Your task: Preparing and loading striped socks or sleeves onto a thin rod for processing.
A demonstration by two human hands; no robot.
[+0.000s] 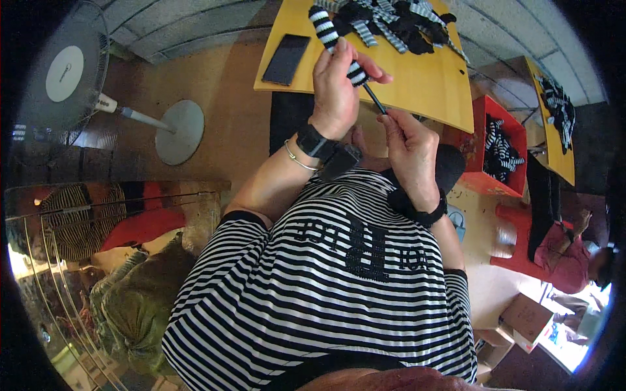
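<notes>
A narrow black-and-white striped knitted tube [324, 29] is gripped in my left hand [336, 91], tilted with its far end up and to the left. From the tube's near end sticks out a thin dark rod [374, 98]. My right hand [416, 148] pinches the lower end of this rod between thumb and fingers. How far the rod reaches inside the knit is hidden. Both hands are over the near edge of the yellow table [427, 85]. Beyond them lies a loose pile of striped and black knitted pieces [391, 23].
A dark phone [287, 60] lies at the table's left. Right of the table, a red box [478, 140] holds more striped pieces. A standing fan [179, 132] is at the left. Another person [562, 257] sits at the right by a second table [564, 166]. Cardboard boxes [527, 318] stand lower right.
</notes>
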